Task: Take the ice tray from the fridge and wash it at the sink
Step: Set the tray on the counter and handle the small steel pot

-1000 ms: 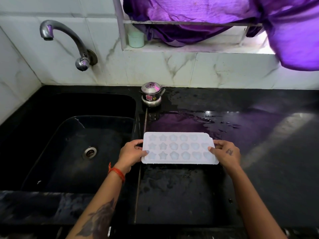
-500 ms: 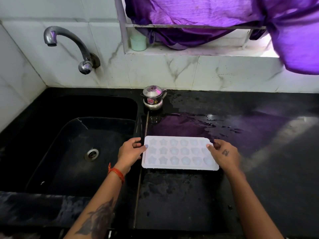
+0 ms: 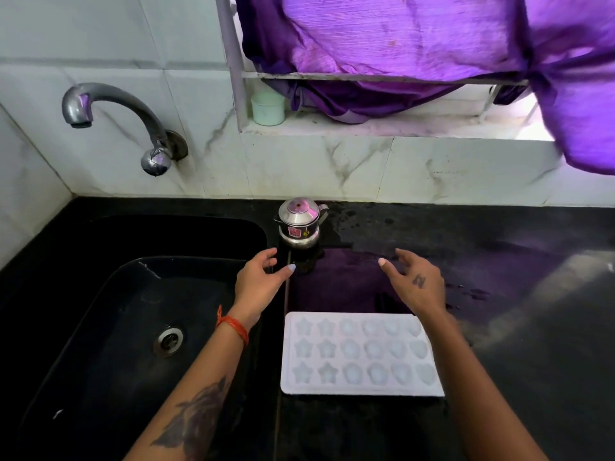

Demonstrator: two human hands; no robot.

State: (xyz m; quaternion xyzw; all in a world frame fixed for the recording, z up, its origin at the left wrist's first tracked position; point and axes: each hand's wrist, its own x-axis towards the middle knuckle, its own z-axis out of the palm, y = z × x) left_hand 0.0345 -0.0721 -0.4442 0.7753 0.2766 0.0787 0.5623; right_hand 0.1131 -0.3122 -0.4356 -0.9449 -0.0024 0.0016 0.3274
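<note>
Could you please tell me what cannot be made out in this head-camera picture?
- Label on the small steel pot: too small to read.
- Window: covered by the purple cloth.
- Ice tray right edge: partly behind the right forearm.
- Both elbows: cut off at the bottom edge.

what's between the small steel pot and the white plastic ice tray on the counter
In the head view, only bare wet black counter lies between the small steel pot and the white plastic ice tray; both hands hover at the sides.

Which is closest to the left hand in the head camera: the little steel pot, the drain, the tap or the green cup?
From the left hand:
1. Steel pot, just beyond it on the counter.
2. Drain, down in the sink.
3. Tap and green cup, both up by the wall, too close to call.
</note>
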